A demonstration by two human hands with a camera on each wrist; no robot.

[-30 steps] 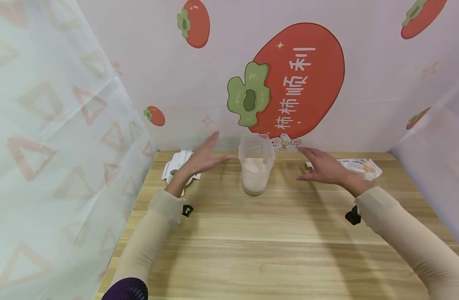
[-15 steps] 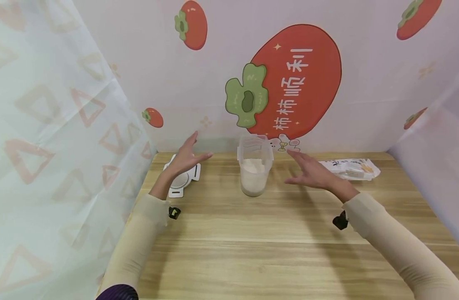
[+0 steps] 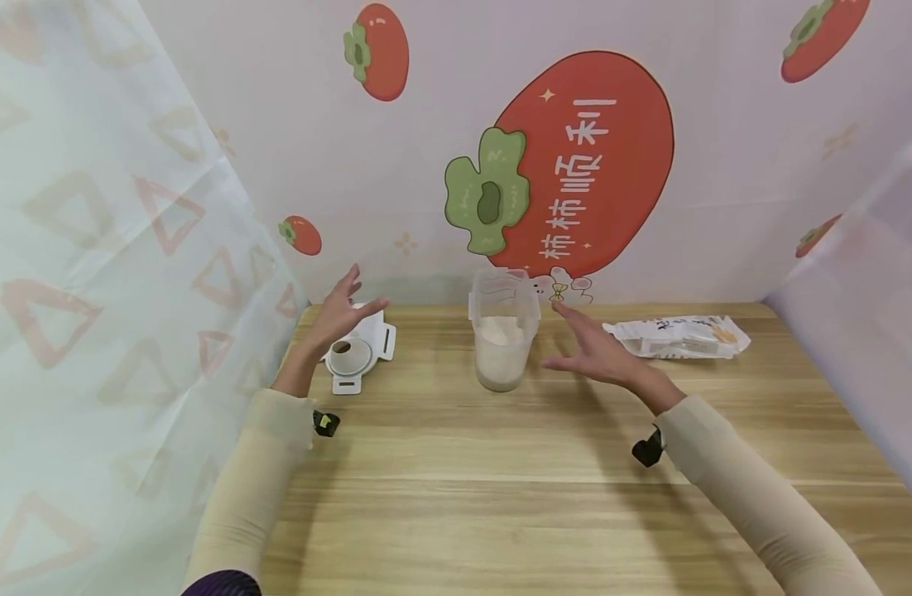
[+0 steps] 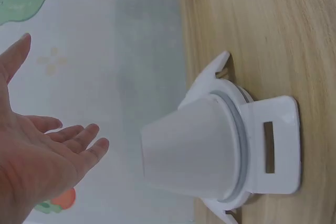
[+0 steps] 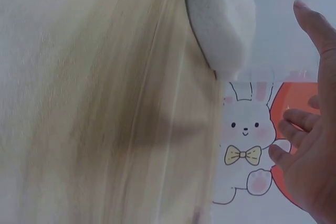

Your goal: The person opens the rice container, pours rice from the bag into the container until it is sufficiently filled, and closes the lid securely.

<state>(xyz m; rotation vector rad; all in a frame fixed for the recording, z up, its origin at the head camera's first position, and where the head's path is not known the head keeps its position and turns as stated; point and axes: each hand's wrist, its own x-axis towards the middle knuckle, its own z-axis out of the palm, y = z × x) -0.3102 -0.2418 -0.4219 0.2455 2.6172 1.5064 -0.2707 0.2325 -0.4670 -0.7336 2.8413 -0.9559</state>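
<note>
A clear plastic container (image 3: 501, 356), partly filled with white grainy contents, stands upright at the back of the table. My right hand (image 3: 597, 348) hovers just right of it with thumb and fingers spread, holding nothing. In the right wrist view the white contents (image 5: 220, 24) show through the wall near the thumb. To the left, a white lid (image 3: 350, 358) with slotted side tabs and a raised cone lies on the table. My left hand (image 3: 333, 321) is above the lid with fingers loosely extended. The left wrist view shows the cone (image 4: 189, 148) apart from the fingers.
A white printed packet (image 3: 679, 337) lies at the back right, behind the right hand. The wooden table (image 3: 456, 497) ends against a back wall (image 3: 381, 190) printed with persimmons. Patterned sheets (image 3: 128, 290) rise on both sides.
My left hand has moved left, away from the container and over the lid. My right hand has moved left, closer to the container, uncovering more of the packet.
</note>
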